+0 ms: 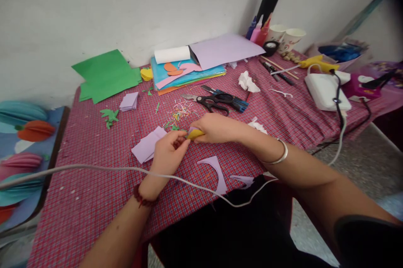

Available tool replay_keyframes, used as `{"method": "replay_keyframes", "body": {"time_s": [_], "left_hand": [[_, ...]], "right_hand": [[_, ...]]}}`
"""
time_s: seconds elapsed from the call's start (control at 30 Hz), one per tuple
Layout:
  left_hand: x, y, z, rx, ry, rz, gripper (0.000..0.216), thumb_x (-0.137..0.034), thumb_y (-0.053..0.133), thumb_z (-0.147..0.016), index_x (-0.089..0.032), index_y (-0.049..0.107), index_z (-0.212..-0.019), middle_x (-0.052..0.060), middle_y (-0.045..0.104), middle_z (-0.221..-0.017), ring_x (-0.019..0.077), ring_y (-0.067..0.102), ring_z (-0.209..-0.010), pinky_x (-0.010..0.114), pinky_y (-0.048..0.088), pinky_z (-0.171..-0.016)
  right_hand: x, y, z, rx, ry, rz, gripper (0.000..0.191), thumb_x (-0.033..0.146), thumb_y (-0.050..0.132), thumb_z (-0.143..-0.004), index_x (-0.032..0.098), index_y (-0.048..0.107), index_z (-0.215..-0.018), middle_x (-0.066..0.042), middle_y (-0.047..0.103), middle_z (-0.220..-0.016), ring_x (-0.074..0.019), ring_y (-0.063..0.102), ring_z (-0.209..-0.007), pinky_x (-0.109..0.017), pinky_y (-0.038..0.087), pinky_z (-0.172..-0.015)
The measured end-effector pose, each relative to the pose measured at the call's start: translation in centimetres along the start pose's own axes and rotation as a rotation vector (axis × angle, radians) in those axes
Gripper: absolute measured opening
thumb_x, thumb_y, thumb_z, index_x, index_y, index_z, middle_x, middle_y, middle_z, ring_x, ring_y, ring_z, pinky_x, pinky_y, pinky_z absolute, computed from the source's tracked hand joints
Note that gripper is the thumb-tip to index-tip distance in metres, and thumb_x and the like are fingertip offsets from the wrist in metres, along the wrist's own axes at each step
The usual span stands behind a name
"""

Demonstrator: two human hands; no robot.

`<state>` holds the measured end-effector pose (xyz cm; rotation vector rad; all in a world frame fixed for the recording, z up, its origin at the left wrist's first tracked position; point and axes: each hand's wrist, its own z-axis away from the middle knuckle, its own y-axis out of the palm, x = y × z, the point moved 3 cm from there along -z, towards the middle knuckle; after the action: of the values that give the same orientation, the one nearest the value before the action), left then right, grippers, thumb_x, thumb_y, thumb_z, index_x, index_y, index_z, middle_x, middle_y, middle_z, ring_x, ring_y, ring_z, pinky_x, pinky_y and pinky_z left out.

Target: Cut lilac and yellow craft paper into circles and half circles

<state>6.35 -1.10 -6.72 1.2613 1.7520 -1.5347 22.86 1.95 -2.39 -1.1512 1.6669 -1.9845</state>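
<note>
Both my hands meet over the middle of the red checked tablecloth (94,154). My right hand (217,128) is closed round a small yellow and lilac paper piece (195,134). My left hand (169,153) pinches the same piece from the left with its fingertips. A stack of lilac paper squares (147,145) lies just left of my left hand. A curved lilac offcut (215,169) and a smaller lilac scrap (244,180) lie near the front edge, below my hands.
Black scissors (214,101) and paper shreds (179,113) lie behind my hands. Green sheets (105,74), a coloured paper stack (185,73), a lilac sheet (223,50), bottles, two paper cups (288,37), a glue gun (317,63) and a white box (325,91) stand further back. A white cable (94,169) crosses my arms.
</note>
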Motion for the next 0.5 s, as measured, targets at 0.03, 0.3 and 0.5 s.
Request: {"method": "replay_keyframes", "body": {"time_s": [0.03, 0.3, 0.5], "left_hand": [[-0.1, -0.1, 0.0, -0.014, 0.017, 0.003, 0.014, -0.021, 0.064, -0.076, -0.019, 0.068, -0.09, 0.001, 0.064, -0.07, 0.0133, 0.059, -0.06, 0.027, 0.049, -0.056], [-1.6, -0.5, -0.1, 0.001, 0.199, -0.128, 0.013, -0.017, 0.058, -0.083, -0.019, 0.07, -0.086, 0.0, 0.061, -0.069, 0.0132, 0.056, -0.063, 0.027, 0.044, -0.058], [-2.3, -0.4, 0.1, 0.009, 0.28, -0.154, 0.018, -0.016, 0.054, -0.086, -0.019, 0.07, -0.092, 0.002, 0.062, -0.073, 0.0142, 0.056, -0.067, 0.027, 0.044, -0.061]], "right_hand": [[0.0, 0.0, 0.0, -0.003, -0.007, -0.005, 0.012, 0.025, 0.058, -0.08, 0.016, 0.065, -0.084, -0.003, 0.065, -0.069, -0.0129, 0.05, -0.059, -0.024, 0.028, -0.055], [0.4, 0.2, -0.2, -0.024, 0.02, -0.004, 0.015, 0.032, 0.062, -0.078, 0.018, 0.062, -0.076, 0.0, 0.06, -0.064, -0.0119, 0.045, -0.055, -0.025, 0.021, -0.052], [0.3, 0.4, -0.4, -0.06, 0.042, -0.033, 0.022, 0.039, 0.061, -0.079, 0.018, 0.064, -0.077, -0.001, 0.062, -0.067, -0.0124, 0.048, -0.058, -0.025, 0.021, -0.053]]}}
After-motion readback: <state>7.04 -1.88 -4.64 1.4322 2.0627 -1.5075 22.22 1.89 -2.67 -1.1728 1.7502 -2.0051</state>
